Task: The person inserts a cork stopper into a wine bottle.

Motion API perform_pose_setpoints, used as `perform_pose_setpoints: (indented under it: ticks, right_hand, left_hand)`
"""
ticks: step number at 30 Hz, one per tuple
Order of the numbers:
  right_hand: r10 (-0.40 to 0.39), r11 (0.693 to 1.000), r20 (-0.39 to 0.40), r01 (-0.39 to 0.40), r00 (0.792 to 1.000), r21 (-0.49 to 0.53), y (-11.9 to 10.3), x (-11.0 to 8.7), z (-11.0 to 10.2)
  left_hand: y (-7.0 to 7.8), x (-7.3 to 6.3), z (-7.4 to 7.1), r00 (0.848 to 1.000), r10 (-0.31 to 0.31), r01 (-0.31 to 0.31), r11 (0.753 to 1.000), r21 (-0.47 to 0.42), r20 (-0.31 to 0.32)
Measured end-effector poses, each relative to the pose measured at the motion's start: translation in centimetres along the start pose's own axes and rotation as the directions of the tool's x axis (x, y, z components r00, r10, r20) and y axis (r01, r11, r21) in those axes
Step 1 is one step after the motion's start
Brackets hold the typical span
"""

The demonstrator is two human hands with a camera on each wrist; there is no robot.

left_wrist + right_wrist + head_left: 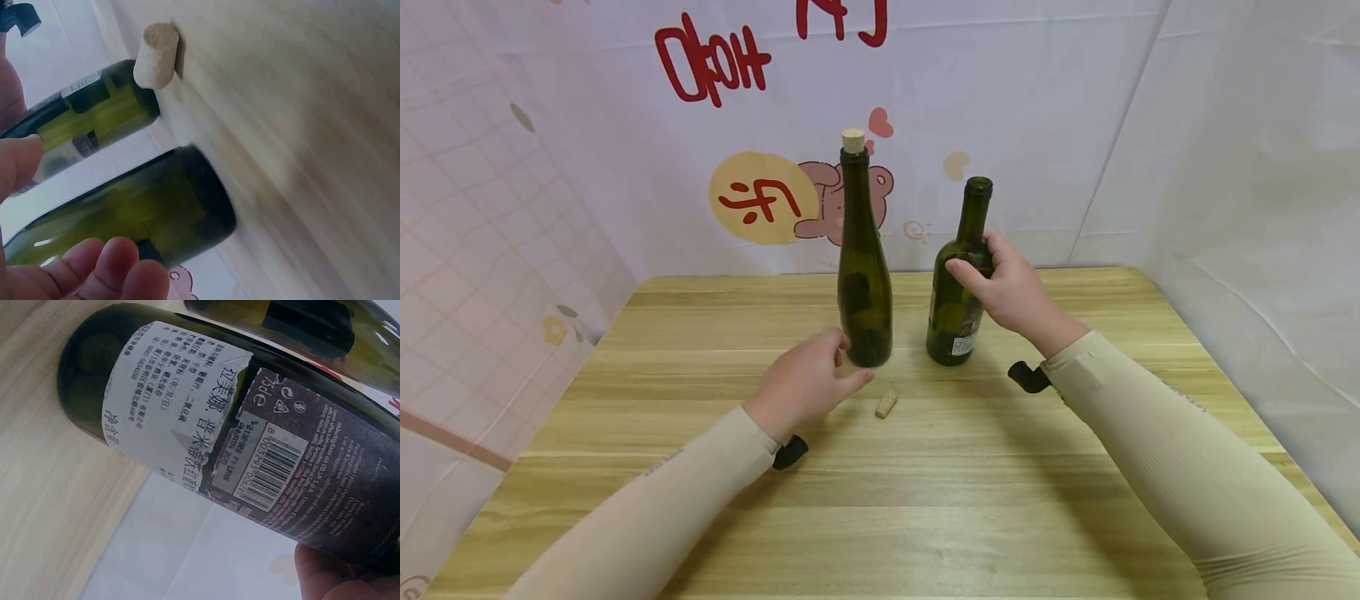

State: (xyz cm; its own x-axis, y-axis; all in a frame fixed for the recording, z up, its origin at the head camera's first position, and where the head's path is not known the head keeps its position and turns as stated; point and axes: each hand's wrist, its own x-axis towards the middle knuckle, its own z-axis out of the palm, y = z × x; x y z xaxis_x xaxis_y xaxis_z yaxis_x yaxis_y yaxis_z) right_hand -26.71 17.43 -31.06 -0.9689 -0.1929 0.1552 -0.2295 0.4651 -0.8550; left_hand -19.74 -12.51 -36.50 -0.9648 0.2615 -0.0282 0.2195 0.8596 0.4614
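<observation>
A tall green wine bottle [865,292] stands upright, a cork [853,140] in its mouth. To its right stands a shorter green wine bottle [951,308], uncorked, with a white label and a dark printed label [287,469] on its side. My right hand [1015,287] grips the shorter bottle around its shoulder, thumb in front and fingers behind. Beside the tall bottle's base is my left hand [805,379], thumb apart from the loosely bent fingers, with nothing between them. Whether those fingers touch the glass I cannot tell. A loose cork [886,404] lies on the table just right of the left thumb.
The wooden table [880,517] ends at a white printed cloth [1037,125] hanging close behind the bottles. More cloth hangs at the left and right sides. Each wrist carries a small black device, such as the wrist mount [1028,377] on the right.
</observation>
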Motion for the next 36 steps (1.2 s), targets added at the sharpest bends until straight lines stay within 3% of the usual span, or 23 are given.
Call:
perform_pose_setpoints:
  ticks: [12,24,36]
  right_hand:
    - [-0.002,1.000,-0.006,0.002,1.000,0.009,-0.1,0.0,0.0]
    - [0.001,1.000,0.010,-0.001,1.000,0.007,-0.5,-0.4,0.0]
    - [-0.008,0.999,0.016,0.007,1.000,0.033,-0.3,-0.4,0.0]
  left_hand:
    - [1.2,0.6,1.4,0.997,0.019,-0.027,0.995,0.100,0.077]
    - [2.0,0.9,2.7,0.985,0.062,-0.092,0.979,0.184,0.163]
    - [2.4,1.1,3.5,0.979,0.080,-0.121,0.968,0.222,0.187]
